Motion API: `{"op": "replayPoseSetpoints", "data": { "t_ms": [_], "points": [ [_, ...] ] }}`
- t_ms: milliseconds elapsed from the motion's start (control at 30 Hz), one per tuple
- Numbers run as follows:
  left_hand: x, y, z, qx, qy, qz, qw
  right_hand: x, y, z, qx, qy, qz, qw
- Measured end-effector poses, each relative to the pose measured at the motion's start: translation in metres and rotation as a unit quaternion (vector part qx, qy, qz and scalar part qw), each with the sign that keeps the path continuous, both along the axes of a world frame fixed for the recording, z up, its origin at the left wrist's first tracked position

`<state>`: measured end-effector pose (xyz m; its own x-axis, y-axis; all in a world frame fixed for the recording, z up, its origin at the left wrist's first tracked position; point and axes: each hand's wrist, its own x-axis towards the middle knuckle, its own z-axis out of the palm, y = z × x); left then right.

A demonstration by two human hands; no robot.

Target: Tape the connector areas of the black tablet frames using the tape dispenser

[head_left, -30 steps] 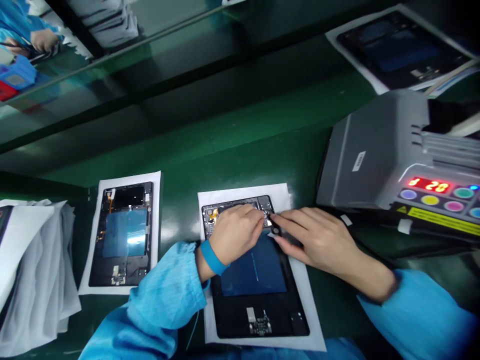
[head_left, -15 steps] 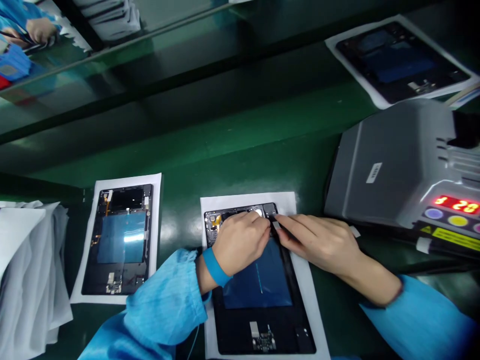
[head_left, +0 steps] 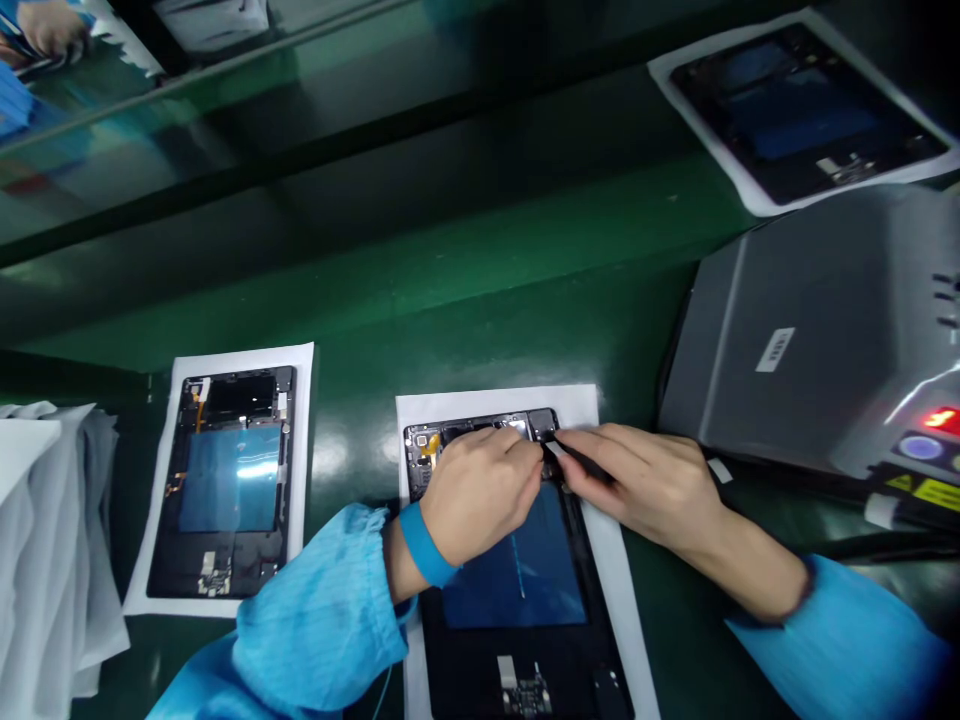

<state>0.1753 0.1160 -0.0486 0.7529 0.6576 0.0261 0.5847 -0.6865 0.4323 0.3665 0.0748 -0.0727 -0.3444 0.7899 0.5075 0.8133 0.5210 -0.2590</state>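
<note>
An opened tablet with a blue film over its middle lies on a white sheet at the bottom centre. Over its upper part rests my left hand, wearing a blue wristband, its fingers curled; what they pinch, if anything, is hidden. My right hand comes in from the right, thumb and fingers together at the tablet's upper right edge. A small pale piece shows at those fingertips. The two hands' fingertips nearly meet.
Another opened tablet lies on white paper at left, beside stacked white sheets. A grey machine with a red display stands at right. Behind it lies a third tablet. A co-worker's hand shows at top left.
The view has shifted, so the left tablet and paper stack sit further left and the machine further right. Both hands stay at the same part of the tablet, with little finger movement.
</note>
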Motion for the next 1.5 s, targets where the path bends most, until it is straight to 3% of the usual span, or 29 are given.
{"op": "replayPoseSetpoints", "data": {
  "t_ms": [300, 500, 1000, 1333, 1500],
  "points": [
    [-0.001, 0.001, 0.002, -0.021, 0.005, -0.005, 1.000, 0.009, -0.017, 0.007, -0.064, -0.003, 0.046, 0.997],
    [-0.001, 0.003, 0.004, -0.040, 0.004, 0.007, 0.999, 0.009, -0.013, 0.006, -0.082, -0.014, 0.064, 0.994],
    [-0.001, 0.007, 0.004, -0.068, -0.001, -0.009, 0.998, 0.010, -0.012, 0.005, -0.116, -0.022, 0.065, 0.991],
    [0.004, 0.007, 0.007, -0.070, -0.005, -0.010, 0.997, 0.012, -0.008, 0.005, -0.197, 0.072, 0.062, 0.976],
    [0.004, 0.007, 0.007, -0.070, -0.014, -0.007, 0.997, 0.012, -0.008, 0.007, -0.167, 0.040, 0.064, 0.983]
  ]
}}
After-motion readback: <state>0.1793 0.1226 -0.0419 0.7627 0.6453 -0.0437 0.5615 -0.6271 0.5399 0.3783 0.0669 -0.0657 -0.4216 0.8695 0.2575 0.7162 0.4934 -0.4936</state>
